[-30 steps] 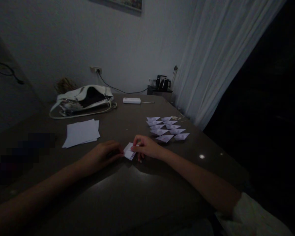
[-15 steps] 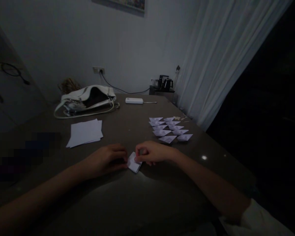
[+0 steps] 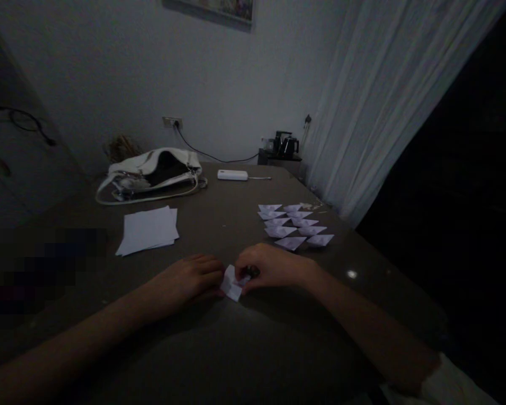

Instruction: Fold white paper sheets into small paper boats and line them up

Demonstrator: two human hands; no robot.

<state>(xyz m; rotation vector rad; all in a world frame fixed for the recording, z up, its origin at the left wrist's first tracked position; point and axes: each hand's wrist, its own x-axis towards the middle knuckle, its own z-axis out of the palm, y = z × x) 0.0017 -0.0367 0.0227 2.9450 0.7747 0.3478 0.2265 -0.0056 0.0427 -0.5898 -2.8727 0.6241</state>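
A small folded piece of white paper [image 3: 231,288] is between my two hands, just above or on the dark table. My left hand [image 3: 199,277] grips its left corner, fingers together. From the right, my right hand [image 3: 265,269] pinches the paper, with the thumb below and curled fingers above. Beyond my right hand stand several white paper boats [image 3: 290,243] in two rows. A stack of white paper sheets [image 3: 148,229] lies past my left hand, its edges uneven.
A white handbag [image 3: 152,169] lies at the back left of the table [image 3: 219,349]. A white power strip or similar device [image 3: 233,175] rests near the far edge. Small pale scraps [image 3: 311,206] lie behind the boats. A black kettle [image 3: 289,147] stands beyond, beside a white curtain [image 3: 341,129].
My right hand has shifted its fingers on the folded paper, which now shows a raised or opened fold. The whole view has drifted slightly, with the hands a little lower and further right.
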